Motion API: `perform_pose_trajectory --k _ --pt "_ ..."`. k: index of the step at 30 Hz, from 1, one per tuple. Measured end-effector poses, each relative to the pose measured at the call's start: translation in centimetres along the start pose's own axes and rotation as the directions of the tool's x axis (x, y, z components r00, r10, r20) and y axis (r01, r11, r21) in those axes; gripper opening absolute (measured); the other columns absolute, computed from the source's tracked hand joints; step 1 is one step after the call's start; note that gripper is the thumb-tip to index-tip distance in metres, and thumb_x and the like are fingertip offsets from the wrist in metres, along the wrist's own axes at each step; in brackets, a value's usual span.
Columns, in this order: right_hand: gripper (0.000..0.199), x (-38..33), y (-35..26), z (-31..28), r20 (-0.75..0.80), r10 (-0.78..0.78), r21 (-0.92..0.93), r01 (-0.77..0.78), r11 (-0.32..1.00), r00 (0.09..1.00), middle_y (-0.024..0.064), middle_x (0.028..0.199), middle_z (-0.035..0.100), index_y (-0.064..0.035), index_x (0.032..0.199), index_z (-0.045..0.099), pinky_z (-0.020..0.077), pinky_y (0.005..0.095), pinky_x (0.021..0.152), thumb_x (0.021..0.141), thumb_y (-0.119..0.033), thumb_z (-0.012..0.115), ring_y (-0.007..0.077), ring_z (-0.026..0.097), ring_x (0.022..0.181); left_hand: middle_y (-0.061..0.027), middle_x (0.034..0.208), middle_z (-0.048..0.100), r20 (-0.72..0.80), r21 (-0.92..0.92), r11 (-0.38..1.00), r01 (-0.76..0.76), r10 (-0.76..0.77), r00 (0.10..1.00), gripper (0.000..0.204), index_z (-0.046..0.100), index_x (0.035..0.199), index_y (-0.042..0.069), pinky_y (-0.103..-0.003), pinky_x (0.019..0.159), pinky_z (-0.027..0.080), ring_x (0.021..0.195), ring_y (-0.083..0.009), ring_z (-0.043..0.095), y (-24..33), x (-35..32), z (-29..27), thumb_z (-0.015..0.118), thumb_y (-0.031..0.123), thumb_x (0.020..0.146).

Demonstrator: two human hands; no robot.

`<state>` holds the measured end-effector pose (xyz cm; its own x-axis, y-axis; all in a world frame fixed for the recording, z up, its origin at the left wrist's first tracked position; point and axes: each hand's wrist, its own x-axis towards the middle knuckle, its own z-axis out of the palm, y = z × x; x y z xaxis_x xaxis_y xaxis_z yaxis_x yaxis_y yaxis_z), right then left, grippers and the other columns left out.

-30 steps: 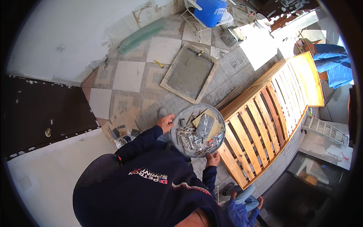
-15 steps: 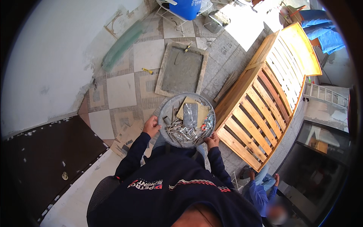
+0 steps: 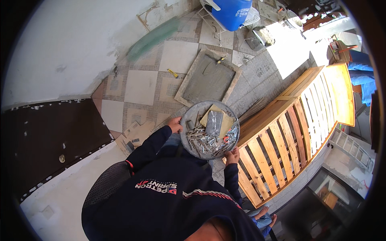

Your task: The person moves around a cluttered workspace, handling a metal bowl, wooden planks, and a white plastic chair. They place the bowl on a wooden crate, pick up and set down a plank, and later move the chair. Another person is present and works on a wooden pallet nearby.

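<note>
A round grey metal tray (image 3: 192, 149) is held level in front of my body, between both hands. My left hand (image 3: 175, 125) is closed on its left rim, and my right hand (image 3: 232, 156) grips the rim at the lower right. A loose heap of nails and screws (image 3: 199, 140) covers the tray's bottom. On top of them lie a tan square sheet (image 3: 228, 122), which looks like sandpaper, and a grey flat packet (image 3: 214, 123). A small orange-red piece (image 3: 226, 139) sits among the metal bits at the right.
Beyond the tray, a mortar-smeared framed board (image 3: 209, 76) lies on the tiled floor near a yellow cutter (image 3: 172, 73). A slatted wooden bed frame (image 3: 277, 156) stands close on my right. Farther off is a blue drum (image 3: 233, 14). Another person (image 3: 263, 219) sits at lower right.
My view has turned to the left, so the floor, the board and the bed frame sit farther right and lower. Both hands keep hold of the tray; less of the other person shows.
</note>
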<state>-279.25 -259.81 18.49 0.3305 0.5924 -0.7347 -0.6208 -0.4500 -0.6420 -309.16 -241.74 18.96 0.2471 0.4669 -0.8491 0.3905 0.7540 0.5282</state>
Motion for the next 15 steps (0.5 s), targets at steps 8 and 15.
perform_pose_trajectory --k 8,15 --pt "0.031 5.5 -5.3 5.9 0.115 -0.059 -0.062 0.067 0.996 0.992 0.0016 0.076 0.058 -0.0058 0.084 0.048 0.0408 0.0197 0.051 0.061 0.015 0.044 0.0087 0.053 0.062 -0.0054 0.074 0.051 0.047 -0.246 0.961 0.13 -0.122 0.991 0.047 0.05 0.105 0.008 -0.026 0.047 0.037 0.057 -0.0148 0.048 1.8 4.9 -4.6 0.049 -0.005 0.06" --pt "0.031 15.3 -4.3 21.4 0.252 0.012 -0.1 0.014 0.995 0.968 0.0027 0.076 0.059 -0.0046 0.09 0.047 0.0405 0.0209 0.05 0.064 0.012 0.044 0.009 0.053 0.059 -0.0072 0.083 0.051 -0.244 -0.62 0.782 -0.056 -0.125 0.962 0.041 0.047 0.096 0.0 -0.031 0.07 0.044 0.076 -0.0215 0.051 6.2 9.2 -17.0 0.048 -0.008 0.056"
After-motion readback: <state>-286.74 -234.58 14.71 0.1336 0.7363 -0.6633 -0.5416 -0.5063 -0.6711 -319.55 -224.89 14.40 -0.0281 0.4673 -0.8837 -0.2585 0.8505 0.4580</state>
